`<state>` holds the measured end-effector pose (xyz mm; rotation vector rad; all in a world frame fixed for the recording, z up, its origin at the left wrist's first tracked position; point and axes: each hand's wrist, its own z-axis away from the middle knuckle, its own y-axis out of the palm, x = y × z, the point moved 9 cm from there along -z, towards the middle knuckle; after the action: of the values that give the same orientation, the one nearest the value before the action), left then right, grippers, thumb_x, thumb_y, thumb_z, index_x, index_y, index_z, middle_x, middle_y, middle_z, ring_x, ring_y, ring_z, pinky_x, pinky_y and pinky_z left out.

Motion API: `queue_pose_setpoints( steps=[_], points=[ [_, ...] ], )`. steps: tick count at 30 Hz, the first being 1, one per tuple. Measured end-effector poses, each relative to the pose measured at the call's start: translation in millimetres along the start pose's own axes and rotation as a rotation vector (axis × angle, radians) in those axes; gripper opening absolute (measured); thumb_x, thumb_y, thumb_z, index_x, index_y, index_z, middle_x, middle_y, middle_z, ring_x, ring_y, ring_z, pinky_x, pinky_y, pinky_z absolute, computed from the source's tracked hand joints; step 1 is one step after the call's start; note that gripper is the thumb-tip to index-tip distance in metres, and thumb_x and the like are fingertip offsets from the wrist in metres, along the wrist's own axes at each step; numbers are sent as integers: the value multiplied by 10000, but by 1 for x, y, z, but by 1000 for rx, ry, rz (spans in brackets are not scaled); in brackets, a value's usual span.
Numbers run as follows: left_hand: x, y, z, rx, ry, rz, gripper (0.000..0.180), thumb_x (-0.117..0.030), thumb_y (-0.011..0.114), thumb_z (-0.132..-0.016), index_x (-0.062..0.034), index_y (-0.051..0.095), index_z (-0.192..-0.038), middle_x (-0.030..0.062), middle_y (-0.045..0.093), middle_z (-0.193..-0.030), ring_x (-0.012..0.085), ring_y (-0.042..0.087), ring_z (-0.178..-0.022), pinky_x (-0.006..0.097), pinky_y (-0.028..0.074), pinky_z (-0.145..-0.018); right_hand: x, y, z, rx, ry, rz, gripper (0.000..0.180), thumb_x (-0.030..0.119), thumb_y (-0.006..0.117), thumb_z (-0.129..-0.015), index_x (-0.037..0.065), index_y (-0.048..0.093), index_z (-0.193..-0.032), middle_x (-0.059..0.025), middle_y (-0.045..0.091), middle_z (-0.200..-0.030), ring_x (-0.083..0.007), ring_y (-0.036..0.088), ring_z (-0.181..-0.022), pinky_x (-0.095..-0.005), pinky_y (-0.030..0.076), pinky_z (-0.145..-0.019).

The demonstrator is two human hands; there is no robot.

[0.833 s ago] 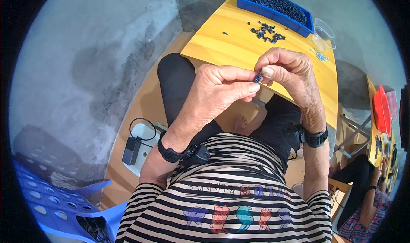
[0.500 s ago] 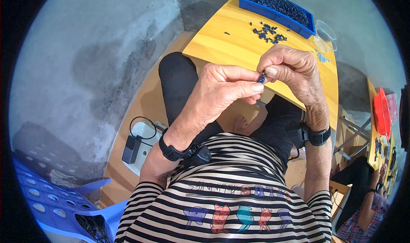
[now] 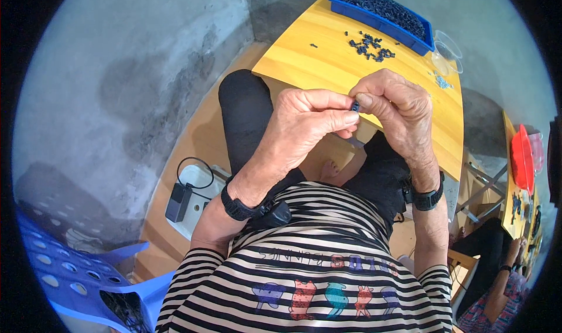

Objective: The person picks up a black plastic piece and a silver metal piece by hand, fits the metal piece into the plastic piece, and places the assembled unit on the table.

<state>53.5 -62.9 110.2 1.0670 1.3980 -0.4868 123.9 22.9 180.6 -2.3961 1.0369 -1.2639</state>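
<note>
My left hand (image 3: 307, 125) and my right hand (image 3: 395, 107) meet in front of my chest, fingertips pinched together on one small dark blue part (image 3: 355, 105). Both hands hover over the near edge of a yellow wooden table (image 3: 328, 64). A loose pile of small dark parts (image 3: 370, 45) lies on the table beyond my hands. Behind it stands a blue tray (image 3: 380, 11) filled with more of the same dark parts. Each wrist carries a black watch-like band.
A clear plastic cup (image 3: 448, 55) and a few pale blue bits (image 3: 443, 82) sit at the table's right. A black box with a cable (image 3: 178, 201) rests on the floor to my left, near a blue plastic chair (image 3: 76, 274). Another person's arm (image 3: 503, 274) shows at lower right beside a red tray (image 3: 521, 157).
My hands have stayed joined on the small part, with only slight shifts of the fingers. Nothing else has moved.
</note>
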Motion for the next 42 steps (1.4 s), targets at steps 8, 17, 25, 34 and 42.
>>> queue_pose_setpoints(
  steps=[8, 17, 25, 34, 42],
  points=[
    [8, -6, -3, -13, -15, 30, 160, -13, 654, -809, 75, 645, -942, 142, 667, -819, 177, 643, -688, 260, 534, -652, 2, 3, 5, -33, -95, 123, 57, 22, 648, -786, 7, 654, -841, -84, 625, -739, -204, 621, -695, -283, 490, -625],
    [-8, -1, -3, -13, -13, -27, 173, -26, 668, -799, 68, 656, -943, 148, 673, -829, 172, 654, -708, 258, 542, -650, -5, 0, 2, 27, 19, -67, 175, 164, 589, -882, 7, 658, -917, -75, 633, -813, -176, 611, -750, -282, 490, -671],
    [-12, 2, 2, 33, -33, 20, 177, -19, 688, -779, 48, 672, -941, 129, 674, -806, 156, 644, -694, 251, 531, -653, -1, 0, 5, 99, -67, -139, 219, 172, 700, -784, 33, 654, -947, -61, 629, -880, -142, 602, -751, -255, 484, -658],
    [-12, -1, 4, 57, -37, 34, 147, -47, 701, -774, 21, 693, -903, 99, 675, -784, 136, 629, -704, 229, 503, -686, 15, 6, 9, 68, -155, -47, 303, 115, 766, -695, 34, 640, -959, -62, 629, -882, -139, 604, -722, -252, 498, -617],
    [-12, -3, 4, 77, -19, -14, 154, -110, 676, -820, 13, 691, -910, 92, 678, -821, 131, 628, -768, 239, 500, -717, 22, 9, 14, -7, -229, 118, 304, 94, 748, -707, 24, 623, -974, -67, 629, -872, -145, 611, -719, -259, 513, -619]
  ],
)
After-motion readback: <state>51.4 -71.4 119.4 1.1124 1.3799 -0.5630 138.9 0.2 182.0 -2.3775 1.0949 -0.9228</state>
